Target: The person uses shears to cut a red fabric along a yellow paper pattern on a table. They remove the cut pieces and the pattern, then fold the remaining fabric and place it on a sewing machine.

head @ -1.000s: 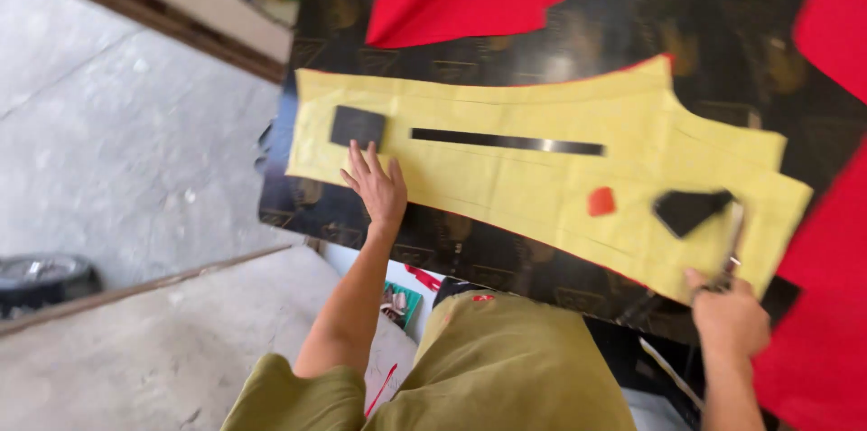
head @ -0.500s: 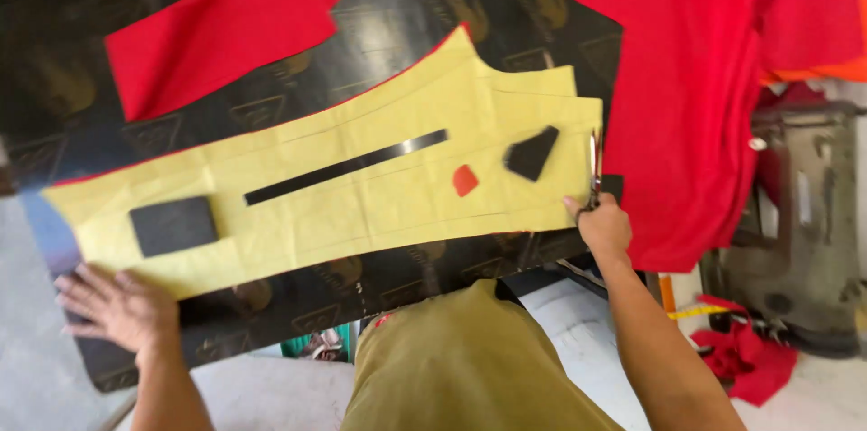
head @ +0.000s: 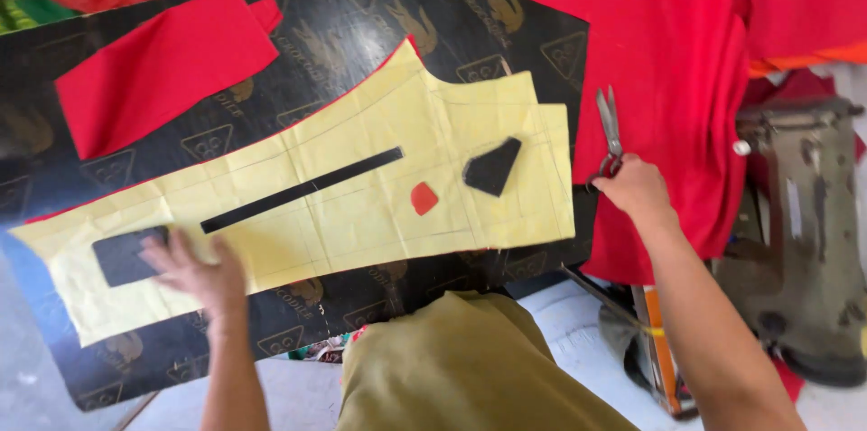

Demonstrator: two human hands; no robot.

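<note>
Blurred, left hand (head: 194, 270) lies spread on yellow pattern (head: 361, 187); right hand (head: 632, 189) fingers hide scissors (head: 610, 133) handles, gripping them.

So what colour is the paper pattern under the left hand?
Pale yellow paper pattern, red cloth edging beneath; left hand rests on it. Head view.

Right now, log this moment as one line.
left hand: flat on yellow pattern | right hand: holding scissors | under pattern: red fabric | surface: black board

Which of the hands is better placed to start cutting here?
Probably the right hand: it grips the scissors beside the yellow pattern. The left hand lies flat on that pattern near a black weight.
</note>
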